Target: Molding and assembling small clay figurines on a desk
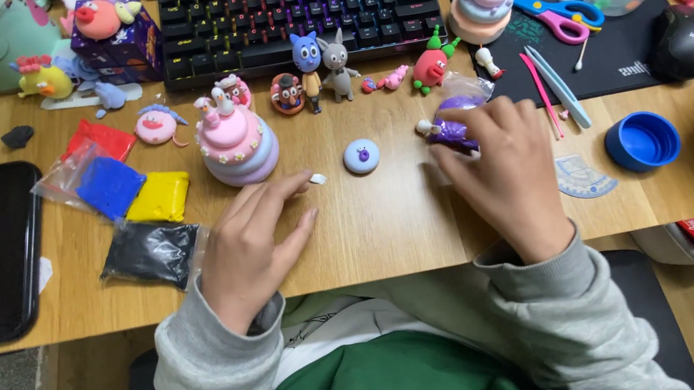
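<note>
Purple clay in a clear bag (454, 120) sits under the fingertips of the right hand (507, 168), which pinch it at the hand's twelve o'clock, the bag's long axis running nine to three. The left hand (249, 242) rests flat on the wooden table (386, 225), fingers loosely spread and holding nothing; a tiny white clay bit (318, 178) lies just off its fingertips at one o'clock. A pale blue clay disc (362, 155) sits between the hands, nearer the right, at its ten o'clock.
</note>
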